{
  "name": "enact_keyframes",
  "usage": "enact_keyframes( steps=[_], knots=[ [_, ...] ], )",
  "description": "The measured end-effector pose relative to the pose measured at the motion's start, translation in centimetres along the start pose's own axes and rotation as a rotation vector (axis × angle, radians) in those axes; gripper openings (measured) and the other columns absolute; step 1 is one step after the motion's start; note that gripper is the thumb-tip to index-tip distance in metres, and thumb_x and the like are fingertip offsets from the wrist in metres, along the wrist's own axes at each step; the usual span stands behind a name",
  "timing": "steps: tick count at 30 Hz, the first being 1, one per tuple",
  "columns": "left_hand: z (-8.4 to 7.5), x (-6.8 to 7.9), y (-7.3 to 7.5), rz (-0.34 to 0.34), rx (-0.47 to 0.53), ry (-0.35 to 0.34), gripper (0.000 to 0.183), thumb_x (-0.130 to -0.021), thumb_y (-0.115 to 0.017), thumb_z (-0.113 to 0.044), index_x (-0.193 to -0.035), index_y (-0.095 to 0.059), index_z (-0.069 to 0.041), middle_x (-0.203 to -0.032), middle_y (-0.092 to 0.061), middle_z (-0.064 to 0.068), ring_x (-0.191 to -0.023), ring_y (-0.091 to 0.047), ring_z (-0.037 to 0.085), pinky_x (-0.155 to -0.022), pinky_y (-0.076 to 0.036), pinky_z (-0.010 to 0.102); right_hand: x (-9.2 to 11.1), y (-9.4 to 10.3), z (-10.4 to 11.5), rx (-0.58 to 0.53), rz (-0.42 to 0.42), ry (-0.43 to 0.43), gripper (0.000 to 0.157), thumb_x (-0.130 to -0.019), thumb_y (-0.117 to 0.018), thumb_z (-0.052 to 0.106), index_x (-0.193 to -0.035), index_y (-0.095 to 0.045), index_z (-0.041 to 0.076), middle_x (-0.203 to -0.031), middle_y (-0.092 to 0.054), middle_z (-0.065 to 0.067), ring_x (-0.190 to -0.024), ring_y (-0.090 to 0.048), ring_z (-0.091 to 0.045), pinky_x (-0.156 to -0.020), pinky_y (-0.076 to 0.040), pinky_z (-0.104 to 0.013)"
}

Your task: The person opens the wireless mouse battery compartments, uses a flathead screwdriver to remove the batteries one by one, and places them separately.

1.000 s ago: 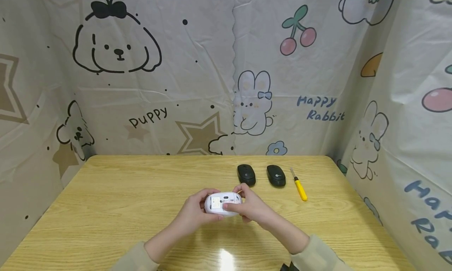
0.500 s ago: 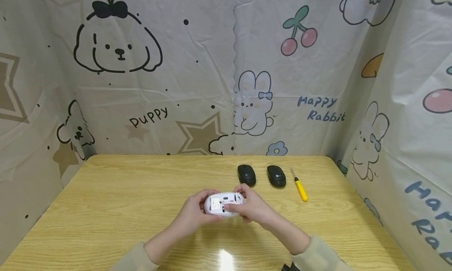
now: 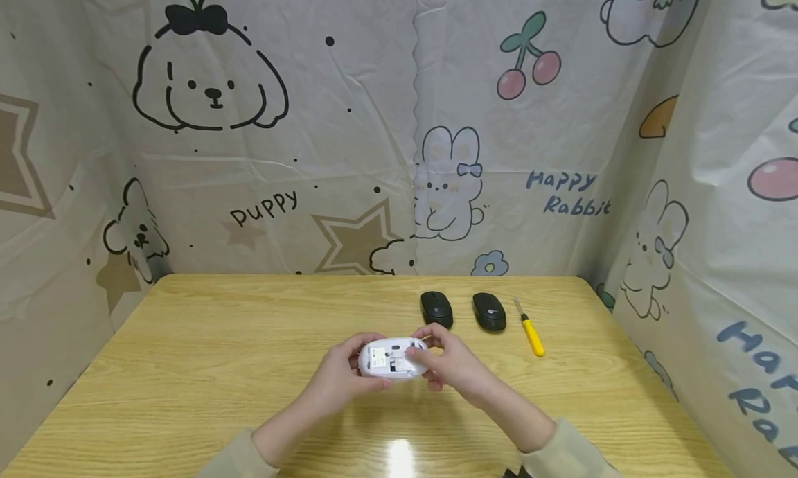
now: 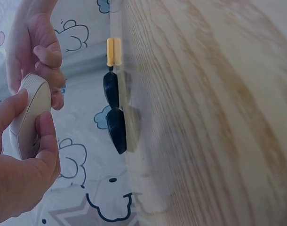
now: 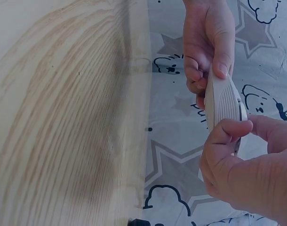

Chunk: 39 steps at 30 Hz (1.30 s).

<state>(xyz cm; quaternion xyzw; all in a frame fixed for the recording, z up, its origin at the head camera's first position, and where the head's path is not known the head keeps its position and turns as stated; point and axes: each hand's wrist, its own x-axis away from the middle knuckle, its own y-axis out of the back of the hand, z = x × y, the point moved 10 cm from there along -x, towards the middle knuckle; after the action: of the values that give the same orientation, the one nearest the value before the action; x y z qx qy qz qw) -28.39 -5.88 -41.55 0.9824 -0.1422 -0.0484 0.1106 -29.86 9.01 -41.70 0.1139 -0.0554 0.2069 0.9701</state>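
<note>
A white computer mouse (image 3: 378,357) is held above the table with its underside up, a pale label and a small dark opening showing there. My left hand (image 3: 339,368) grips its left end, thumb along the near edge and fingers round the far side. At the other end, my right hand (image 3: 460,368) holds the mouse with curled fingers, its thumb over the underside by the dark opening. The left wrist view shows the mouse (image 4: 31,117) edge-on between thumb and fingers. Its ribbed side (image 5: 227,106) faces the right wrist camera.
Two black computer mice (image 3: 436,310) (image 3: 489,312) lie on the wooden table (image 3: 237,339) beyond the hands. To their right is a screwdriver (image 3: 532,337) with a yellow handle. A black object (image 3: 516,473) is cut off at the bottom edge. Printed cloth (image 3: 349,152) stands around the table.
The right thumb has shifted up and right across the mouse's underside. More of the dark opening beside the label shows. The left hand keeps its grip nearly in place.
</note>
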Motion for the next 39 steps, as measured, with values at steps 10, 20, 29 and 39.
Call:
enact_keyframes(
  steps=[10, 20, 29, 39],
  knots=[
    [0.4, -0.1, 0.2, -0.007, -0.031, 0.002, 0.066, -0.068, -0.084, -0.008, -0.127, -0.053, -0.003, -0.12, -0.058, 0.016, -0.097, -0.062, 0.021, -0.076, -0.055, 0.022, 0.1, 1.0, -0.4, -0.025, -0.014, 0.006, 0.033, -0.09, -0.064, 0.019, -0.112, -0.052, -0.002, -0.101, -0.053, -0.013, -0.064, -0.052, -0.014, -0.05, -0.044, -0.018],
    [0.5, 0.1, 0.2, 0.005, -0.015, -0.001, 0.066, -0.068, -0.083, -0.008, -0.127, -0.053, -0.003, -0.119, -0.059, 0.015, -0.095, -0.062, 0.02, -0.075, -0.055, 0.022, 0.1, 1.7, -0.5, 0.007, -0.032, 0.0, 0.031, -0.088, -0.066, 0.018, -0.109, -0.056, -0.002, -0.093, -0.058, -0.009, -0.067, -0.053, -0.015, -0.05, -0.044, -0.019],
    [0.8, 0.2, 0.5, 0.01, 0.01, 0.004, 0.066, -0.068, -0.082, -0.004, -0.127, -0.053, -0.003, -0.12, -0.058, 0.016, -0.096, -0.063, 0.021, -0.076, -0.055, 0.022, 0.1, 2.3, -0.7, -0.045, -0.012, -0.02, 0.034, -0.088, -0.066, 0.017, -0.113, -0.055, -0.004, -0.086, -0.064, -0.006, -0.07, -0.054, -0.015, -0.051, -0.043, -0.02],
    [0.5, 0.5, 1.3, 0.001, 0.023, 0.017, 0.067, -0.067, -0.083, -0.005, -0.127, -0.053, -0.005, -0.121, -0.058, 0.015, -0.097, -0.063, 0.021, -0.076, -0.055, 0.023, 0.2, 4.4, -0.7, -0.062, -0.024, -0.02, 0.036, -0.089, -0.066, 0.017, -0.114, -0.055, -0.006, -0.086, -0.063, -0.006, -0.07, -0.054, -0.016, -0.051, -0.043, -0.02]
  ],
)
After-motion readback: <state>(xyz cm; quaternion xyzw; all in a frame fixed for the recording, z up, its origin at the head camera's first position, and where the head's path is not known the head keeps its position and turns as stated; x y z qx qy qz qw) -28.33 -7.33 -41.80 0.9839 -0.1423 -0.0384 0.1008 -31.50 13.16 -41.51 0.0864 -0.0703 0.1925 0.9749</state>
